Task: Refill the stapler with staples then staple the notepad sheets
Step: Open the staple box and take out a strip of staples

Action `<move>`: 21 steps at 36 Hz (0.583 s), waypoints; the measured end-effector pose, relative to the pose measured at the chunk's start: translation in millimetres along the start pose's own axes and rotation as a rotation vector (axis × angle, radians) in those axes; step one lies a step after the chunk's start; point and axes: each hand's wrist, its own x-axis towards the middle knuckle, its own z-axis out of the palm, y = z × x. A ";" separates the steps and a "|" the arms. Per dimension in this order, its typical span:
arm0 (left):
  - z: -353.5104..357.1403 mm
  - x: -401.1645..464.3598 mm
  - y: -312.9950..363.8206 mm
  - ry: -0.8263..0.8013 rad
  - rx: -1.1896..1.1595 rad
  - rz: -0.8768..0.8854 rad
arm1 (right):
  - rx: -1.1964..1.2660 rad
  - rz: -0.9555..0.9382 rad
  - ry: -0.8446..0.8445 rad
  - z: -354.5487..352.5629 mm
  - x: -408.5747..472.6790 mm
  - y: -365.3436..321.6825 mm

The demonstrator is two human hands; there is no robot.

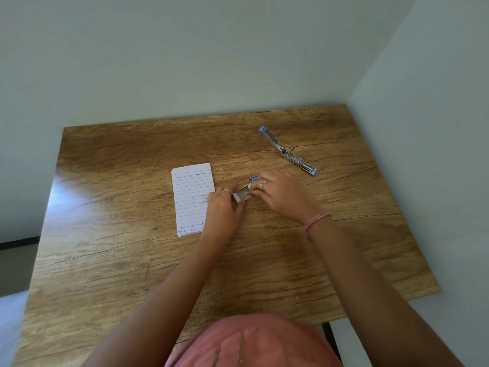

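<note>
A small staple box, white tray slid partly out of a blue sleeve, sits between my hands at the table's middle. My left hand grips the tray end. My right hand pinches at the staples inside the tray, its fingers over the blue sleeve. The metal stapler with blue ends lies swung wide open, flat on the table at the back right, apart from both hands. The lined notepad sheets with handwriting lie just left of my left hand, which partly covers their right edge.
The wooden table fits into a corner, with a wall behind and a wall along the right side. Its left and near edges drop to the floor.
</note>
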 end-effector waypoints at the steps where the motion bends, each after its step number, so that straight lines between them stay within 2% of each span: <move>1: 0.3 0.2 0.2 0.000 -0.013 -0.007 | 0.023 0.020 0.024 -0.5 -6.8 0.8; 6: 1.7 -0.5 2.0 0.001 -0.087 -0.049 | -0.040 0.094 0.014 4.5 -40.8 8.3; 14: 3.5 0.6 -1.5 0.007 -0.170 -0.112 | -0.154 0.112 -0.022 14.3 -69.4 16.0; 17: 3.3 -0.2 -3.5 0.010 -0.200 -0.103 | -0.120 0.116 -0.006 11.9 -71.1 15.8; 21: 4.2 -0.8 -5.5 0.018 -0.230 -0.095 | 0.053 0.186 0.066 -2.4 -74.3 20.0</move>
